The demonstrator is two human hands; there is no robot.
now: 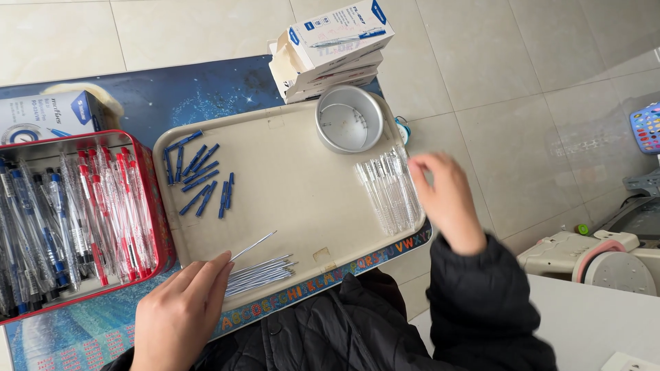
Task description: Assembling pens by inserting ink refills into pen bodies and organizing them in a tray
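Nearest to me, my left hand lay flat on the near edge of the beige tray, fingers stretched out together and gripping nothing. Its fingertips touched the near end of the bundle of thin refills. That bundle ran away from the fingers to the right, long axis almost level with the tray's near rim, and one loose refill angled up and right above it.

Further out, my right hand hovered at the tray's right edge, blurred. The fingers looked loosely curled, and I could not tell whether they pinched anything. The clear pen barrels lay just left of those fingers, side by side, long axes running near to far. So each pile had its own hand close by.

Beyond, blue caps were scattered at the tray's far left, a round metal tin at the far right, and stacked pen boxes behind it. A red bin of pens sat left.
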